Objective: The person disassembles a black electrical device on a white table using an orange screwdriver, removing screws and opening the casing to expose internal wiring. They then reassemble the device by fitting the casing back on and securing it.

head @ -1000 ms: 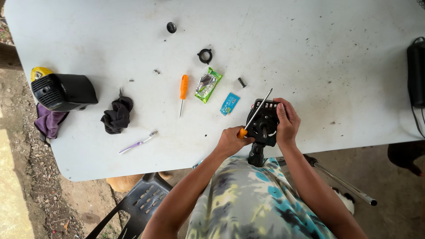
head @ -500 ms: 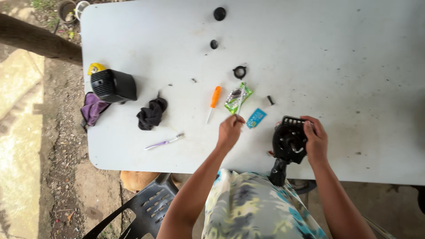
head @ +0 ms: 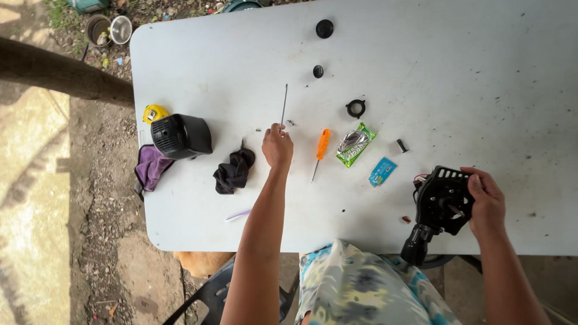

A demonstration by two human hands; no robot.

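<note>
An outdoor makeshift repair spot, likely a yard beside a home. A white folding table (head: pixel 481 72), scuffed and speckled with dirt, stands on bare earth and gravel (head: pixel 90 241) littered with scraps. Spread across it are an orange screwdriver (head: pixel 322 147), small black parts (head: pixel 356 108), rags (head: pixel 233 171) and a black motor housing (head: pixel 180 136). Old pots (head: pixel 108 29) sit on the ground beyond.

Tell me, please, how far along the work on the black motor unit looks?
Parts already lie loose: black housing, ring, two caps. The right hand holds the black motor unit; the left hand grips a thin rod. Nothing looks refitted yet.
</note>
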